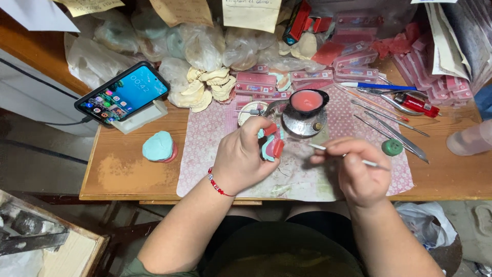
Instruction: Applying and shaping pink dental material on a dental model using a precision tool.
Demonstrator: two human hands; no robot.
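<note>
Midway through, seemingly, the left hand [241,156] grips a teal dental cast with red wax [271,143] at frame centre while the right hand [356,166] pinches a slim metal tool [319,147], shaping apparently unfinished.

Around the burner cup [306,114]: crowded behind by red boxes [256,78] and plaster casts [207,87], hemmed to its right by metal tools [397,131] and a green cap [392,147], open only on bare wood [128,169] far left beyond the teal mould [158,146].
</note>
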